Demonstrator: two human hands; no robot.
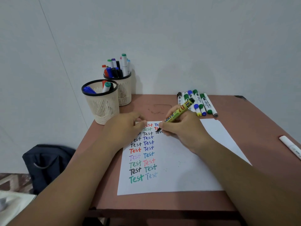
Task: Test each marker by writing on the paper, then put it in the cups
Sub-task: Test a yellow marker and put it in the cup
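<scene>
My right hand (182, 131) grips a yellow-green permanent marker (179, 111), its black tip touching the white paper (187, 168) beside a small black "Test". Two columns of "Test" in several colours fill the paper's left part. My left hand (125, 129) rests on the paper's top left corner, fingers loosely curled; whether it holds anything I cannot tell. Two beige mesh cups stand at the table's back left: the near cup (102, 110) holds three markers, the far cup (125, 93) holds several. A bunch of whiteboard markers (198, 103) lies at the back right.
The small brown table (244, 121) stands against a white wall. A single white marker (291, 148) lies near the table's right edge. A dark bag (47, 162) sits on the floor to the left of the table.
</scene>
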